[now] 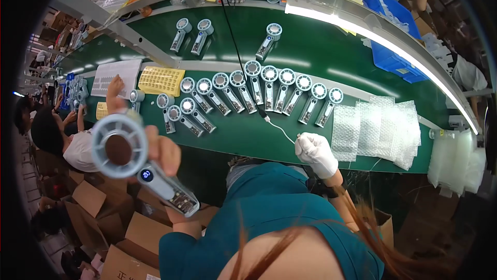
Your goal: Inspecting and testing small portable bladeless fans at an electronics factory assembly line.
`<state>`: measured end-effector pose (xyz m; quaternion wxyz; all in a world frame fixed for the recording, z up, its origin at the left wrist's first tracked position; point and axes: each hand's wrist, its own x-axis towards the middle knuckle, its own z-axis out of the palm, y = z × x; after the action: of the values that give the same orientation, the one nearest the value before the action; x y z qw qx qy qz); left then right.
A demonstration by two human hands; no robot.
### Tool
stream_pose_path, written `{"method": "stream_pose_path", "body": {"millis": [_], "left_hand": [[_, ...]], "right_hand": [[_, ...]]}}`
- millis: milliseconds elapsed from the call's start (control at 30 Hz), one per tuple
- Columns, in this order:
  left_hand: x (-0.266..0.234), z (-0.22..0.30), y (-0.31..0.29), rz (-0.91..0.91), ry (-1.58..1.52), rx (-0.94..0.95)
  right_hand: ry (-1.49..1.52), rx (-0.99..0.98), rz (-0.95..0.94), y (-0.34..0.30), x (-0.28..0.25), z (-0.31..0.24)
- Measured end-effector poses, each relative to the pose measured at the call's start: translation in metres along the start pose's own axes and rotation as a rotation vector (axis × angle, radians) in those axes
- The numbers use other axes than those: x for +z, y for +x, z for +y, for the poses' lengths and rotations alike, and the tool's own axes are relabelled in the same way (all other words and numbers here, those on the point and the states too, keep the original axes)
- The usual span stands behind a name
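My bare left hand (164, 150) is wrapped round a light-blue handheld fan (118, 149), raised close to the camera at the left. The fan's round head faces me, a small display glows on its handle, and the handle's lower end shows exposed circuitry. My right hand (316, 154), in a white glove, pinches the end of a thin white cable (283, 130) near the table's front edge. That cable runs back to a black connector (261, 112) lying before a row of similar fans (269, 88). The cable tip between the gloved fingers is mostly hidden.
Stacked bubble-wrap bags (380, 132) lie to the right on the green table (233, 137). Three fans stand farther back, beyond a rail. A yellow tray (161, 80) and a co-worker's arm (115, 91) are at left. Cardboard boxes (140, 233) fill the floor below; a lamp (383, 36) hangs overhead.
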<state>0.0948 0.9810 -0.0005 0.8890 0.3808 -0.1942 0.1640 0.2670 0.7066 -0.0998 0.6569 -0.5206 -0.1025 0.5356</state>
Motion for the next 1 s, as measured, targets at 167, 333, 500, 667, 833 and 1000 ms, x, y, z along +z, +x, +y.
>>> {"method": "stream_pose_path", "body": {"millis": [167,333,500,667,833,1000], "left_hand": [[0.033,-0.028,0.011,0.430,0.400,0.158],[0.021,-0.099,0.042,0.606,0.316,-0.014],[0.013,-0.116,0.039,0.468,0.410,0.099],[0.014,-0.124,0.041,0.463,0.306,0.085],[0.008,-0.127,0.037,0.446,0.227,-0.003],[0.001,-0.100,0.038,0.245,-0.451,-0.034]], "right_hand": [[-0.055,0.001,-0.080,-0.005,0.038,-0.034],[-0.039,-0.234,-0.355,0.006,0.078,-0.054],[-0.059,-0.161,-0.182,0.003,0.086,-0.054],[0.023,-0.144,-0.140,0.003,0.080,-0.048],[0.062,-0.162,-0.180,0.006,0.076,-0.044],[0.097,-0.085,-0.111,0.019,0.050,-0.019]]}}
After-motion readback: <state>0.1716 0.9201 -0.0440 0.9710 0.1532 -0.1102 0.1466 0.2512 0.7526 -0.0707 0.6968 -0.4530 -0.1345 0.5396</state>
